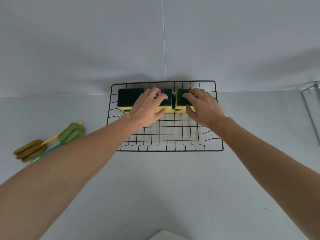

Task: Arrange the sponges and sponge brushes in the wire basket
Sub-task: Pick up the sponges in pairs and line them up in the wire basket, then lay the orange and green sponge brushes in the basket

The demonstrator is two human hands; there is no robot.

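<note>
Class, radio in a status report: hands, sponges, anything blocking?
Left hand, right hand pressing sponges along basket back. Two sponge brushes outside, left. Nothing blocking.

A pale grey counter meets a grey tiled wall; a metal rack stands well right of both hands.

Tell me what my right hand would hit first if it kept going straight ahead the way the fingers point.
Probably the basket's far wire wall. The right hand rests on the right sponge, fingers pointing toward the back, with the tiled wall just behind; depth is hard to judge.
</note>
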